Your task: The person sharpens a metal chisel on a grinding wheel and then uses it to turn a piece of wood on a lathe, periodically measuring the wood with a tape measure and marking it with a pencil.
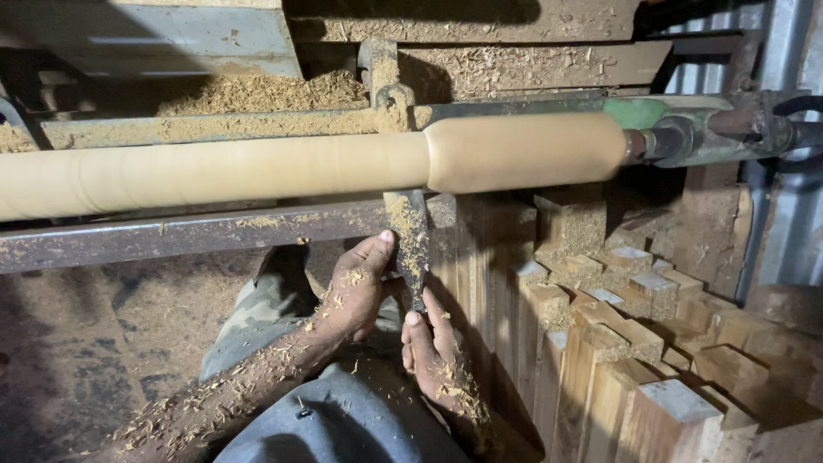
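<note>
A long pale spindle (343,163) spans the lathe (257,227). Wood blocks (634,343) pile at four o'clock. Below the spindle's middle, the left hand (356,287) and right hand (437,356) both grip the chisel (410,244).

Rear: a grey metal panel (163,39) above a heap of sawdust (266,90) lying on the lathe bed. Lower right: a stack of squared wooden blocks (634,343) standing on end, their cut tops pale and dusted with shavings. Far right: corrugated metal wall (793,223). Lower left: dark, dust-strewn floor (86,343).
</note>
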